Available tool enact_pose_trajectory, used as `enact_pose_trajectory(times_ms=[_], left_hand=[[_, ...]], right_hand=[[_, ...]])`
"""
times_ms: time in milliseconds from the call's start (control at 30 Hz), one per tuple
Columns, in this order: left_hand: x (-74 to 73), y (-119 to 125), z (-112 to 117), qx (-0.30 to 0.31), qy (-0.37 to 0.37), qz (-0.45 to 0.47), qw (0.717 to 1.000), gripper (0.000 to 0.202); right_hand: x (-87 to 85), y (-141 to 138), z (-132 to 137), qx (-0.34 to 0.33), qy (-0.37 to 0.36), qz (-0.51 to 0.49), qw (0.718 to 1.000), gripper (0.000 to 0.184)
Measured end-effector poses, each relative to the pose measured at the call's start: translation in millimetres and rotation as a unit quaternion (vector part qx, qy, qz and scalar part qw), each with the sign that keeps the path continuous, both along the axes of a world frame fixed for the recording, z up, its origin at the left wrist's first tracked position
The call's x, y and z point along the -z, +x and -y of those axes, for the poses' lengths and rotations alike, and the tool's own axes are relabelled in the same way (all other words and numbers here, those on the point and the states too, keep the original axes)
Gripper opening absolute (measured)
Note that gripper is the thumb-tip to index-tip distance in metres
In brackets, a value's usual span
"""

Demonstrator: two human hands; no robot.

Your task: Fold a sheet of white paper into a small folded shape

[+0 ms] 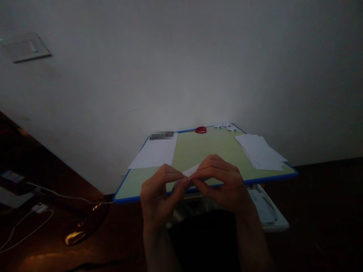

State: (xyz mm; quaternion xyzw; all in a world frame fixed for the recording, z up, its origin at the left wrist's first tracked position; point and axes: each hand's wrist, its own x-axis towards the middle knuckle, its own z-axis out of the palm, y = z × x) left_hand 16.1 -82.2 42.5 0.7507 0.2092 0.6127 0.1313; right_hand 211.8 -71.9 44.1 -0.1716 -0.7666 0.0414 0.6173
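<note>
My left hand [163,189] and my right hand [219,179] meet over the near edge of a pale green table [210,145] with a blue rim. Between them they pinch a small piece of white paper [191,170], thumbs and forefingers pressed close together. Most of the paper is hidden behind the fingers, so its full shape cannot be made out. A pair of scissors [200,130] with red handles lies at the far edge of the table.
White sheets [155,153] lie at the left with a dark, blurred object [161,135] on top. A paper stack [259,151] sits at the right. Small cut paper pieces [227,127] lie at the back right. A white tray [269,211] is below; cables [68,196] run at the left.
</note>
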Motion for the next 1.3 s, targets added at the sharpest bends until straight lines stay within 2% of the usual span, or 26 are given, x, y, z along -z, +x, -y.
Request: enact_pose_trajectory(times_ms=[167, 367, 500, 700, 933, 1133, 1300], left_hand=[[0.2, -4, 3, -0.010, -0.001, 0.011, 1.000, 0.022], [1.1, -4, 3, -0.020, 0.003, 0.046, 0.999, 0.022], [3.7, 0, -1, -0.032, -0.038, 0.073, 0.996, 0.015], [7.6, 3, -4, -0.016, -0.091, 0.103, 0.990, 0.008], [0.8, 9, -1, -0.089, -0.042, 0.008, 0.995, 0.026], [-3.5, 16, 2, -0.057, -0.028, -0.025, 0.998, 0.029], [-3.3, 18, 2, -0.040, -0.002, -0.003, 0.999, 0.029]], right_hand=[[0.0, 10, -2, 0.011, 0.004, 0.022, 1.000, 0.013], [3.5, 17, 0, -0.017, -0.019, 0.031, 0.999, 0.014], [6.8, 16, -1, -0.012, -0.032, 0.006, 0.999, 0.014], [14.6, 23, -6, 0.005, -0.070, -0.070, 0.995, 0.014], [11.5, 17, -3, 0.005, -0.106, -0.052, 0.993, 0.028], [8.9, 8, -2, -0.040, -0.094, -0.080, 0.992, 0.020], [9.7, 12, -1, -0.013, -0.081, -0.078, 0.994, 0.028]])
